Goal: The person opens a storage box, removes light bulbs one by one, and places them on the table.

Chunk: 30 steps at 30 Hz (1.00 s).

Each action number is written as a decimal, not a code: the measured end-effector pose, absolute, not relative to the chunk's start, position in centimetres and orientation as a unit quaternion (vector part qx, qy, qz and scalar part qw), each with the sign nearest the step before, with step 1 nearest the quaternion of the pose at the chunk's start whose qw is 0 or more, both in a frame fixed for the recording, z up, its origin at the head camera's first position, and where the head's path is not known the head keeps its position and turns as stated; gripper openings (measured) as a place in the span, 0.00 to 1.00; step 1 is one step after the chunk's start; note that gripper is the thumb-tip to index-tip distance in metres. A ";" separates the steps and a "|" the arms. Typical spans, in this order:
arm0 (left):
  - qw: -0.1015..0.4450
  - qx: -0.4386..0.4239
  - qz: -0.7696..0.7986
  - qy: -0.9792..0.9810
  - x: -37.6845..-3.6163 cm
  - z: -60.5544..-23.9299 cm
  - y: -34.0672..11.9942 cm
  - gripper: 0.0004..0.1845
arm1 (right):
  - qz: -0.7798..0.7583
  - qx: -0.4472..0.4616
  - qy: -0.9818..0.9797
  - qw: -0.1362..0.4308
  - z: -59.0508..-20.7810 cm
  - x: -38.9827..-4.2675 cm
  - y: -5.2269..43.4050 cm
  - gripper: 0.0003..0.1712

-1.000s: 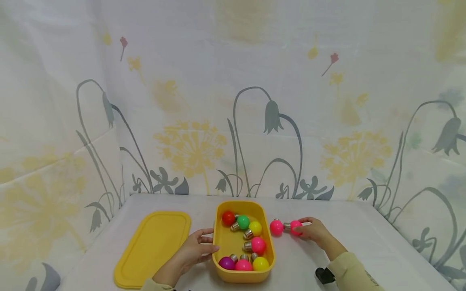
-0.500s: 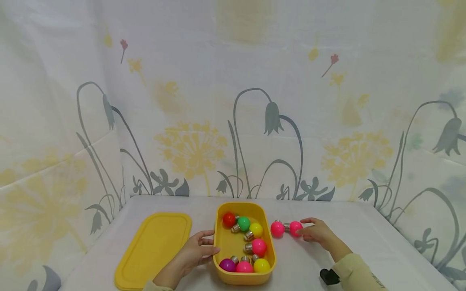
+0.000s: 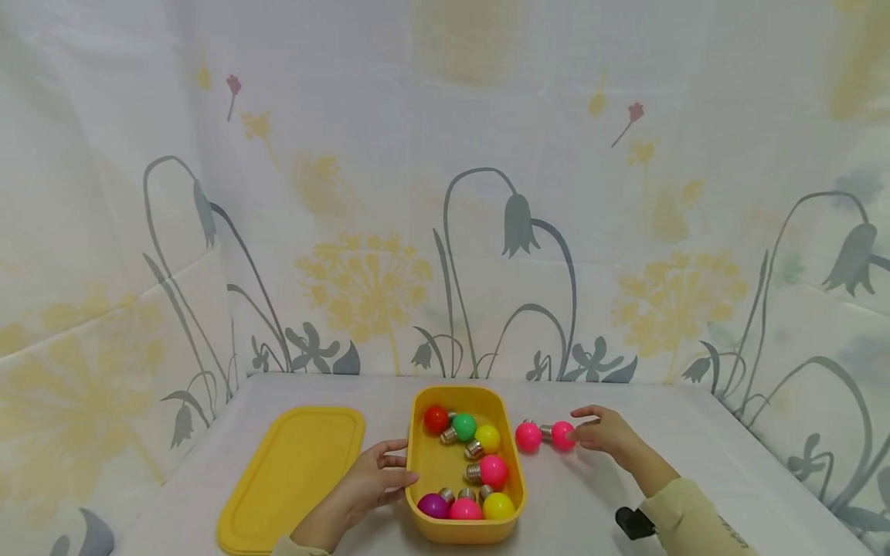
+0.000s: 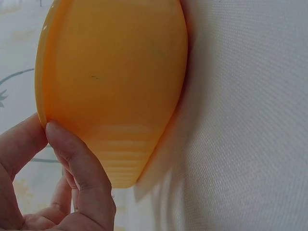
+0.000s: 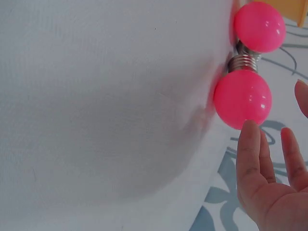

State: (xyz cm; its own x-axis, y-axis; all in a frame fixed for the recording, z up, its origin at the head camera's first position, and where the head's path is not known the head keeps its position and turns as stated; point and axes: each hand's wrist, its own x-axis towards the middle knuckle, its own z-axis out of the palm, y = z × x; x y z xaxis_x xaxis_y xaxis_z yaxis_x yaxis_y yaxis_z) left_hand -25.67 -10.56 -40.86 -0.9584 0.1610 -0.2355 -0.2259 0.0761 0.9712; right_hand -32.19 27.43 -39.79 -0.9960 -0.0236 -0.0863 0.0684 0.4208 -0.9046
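Observation:
A deep yellow plastic box stands on the table, with several colourful light bulbs inside. My left hand pinches the box's left rim, fingertips right at its edge in the left wrist view. To the right of the box lie two pink light bulbs: a nearer-to-box bulb and an outer bulb, the screw base of the outer one pointing at the other. My right hand is beside the outer bulb, fingers extended, one fingertip at its round end in the right wrist view.
A flat yellow lid lies left of the box. Inside the box are red, green, yellow, pink and purple bulbs. A small black object shows by the right sleeve. A flower-printed curtain hangs behind the table.
My right hand's fingers have spread and drawn slightly up and away from the outer pink bulb. The left hand stays on the box rim, and the bulbs keep their places.

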 end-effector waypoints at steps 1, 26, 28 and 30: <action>0.143 -0.024 0.679 0.720 -25.7 -40.9 -10.6 0.34 | -0.537 0.013 0.842 0.042 -39.7 -32.2 27.3 0.30; 0.145 -0.034 0.674 0.724 -26.0 -41.0 -10.6 0.34 | -0.487 0.009 0.872 0.054 -37.1 -32.9 24.3 0.28; 0.145 -0.037 0.672 0.725 -26.1 -41.0 -10.6 0.34 | -0.485 0.006 0.873 0.053 -36.9 -33.0 23.9 0.28; 0.146 -0.037 0.671 0.726 -26.1 -41.0 -10.6 0.34 | -0.486 0.000 0.872 0.054 -36.8 -33.2 23.5 0.28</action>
